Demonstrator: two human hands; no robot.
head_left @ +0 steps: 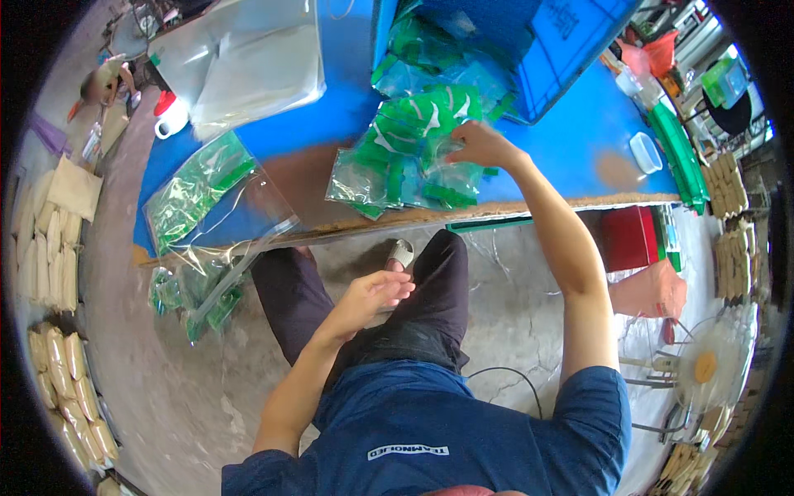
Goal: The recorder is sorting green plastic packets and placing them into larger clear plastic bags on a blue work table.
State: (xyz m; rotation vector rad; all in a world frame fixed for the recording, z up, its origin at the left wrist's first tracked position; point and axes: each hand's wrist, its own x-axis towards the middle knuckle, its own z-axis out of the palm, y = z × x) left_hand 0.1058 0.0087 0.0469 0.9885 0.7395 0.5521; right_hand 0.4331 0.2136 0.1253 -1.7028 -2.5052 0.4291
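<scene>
My right hand reaches over a pile of clear plastic packets with green printing on the blue table. Its fingers are bent and apart, the tips at the top packets, and I see none held between them. My left hand hangs over my lap with its fingers stretched and loosely bent, and nothing shows in it. The packets spill out of a blue bin lying behind the pile. Left of the pile, a large clear bag holding green packets lies at the table edge.
Clear plastic sheets lie at the back left, beside a white mug with a red top. A small white tray sits at the right. Below the edge hang more green packets. A red box and a fan stand right.
</scene>
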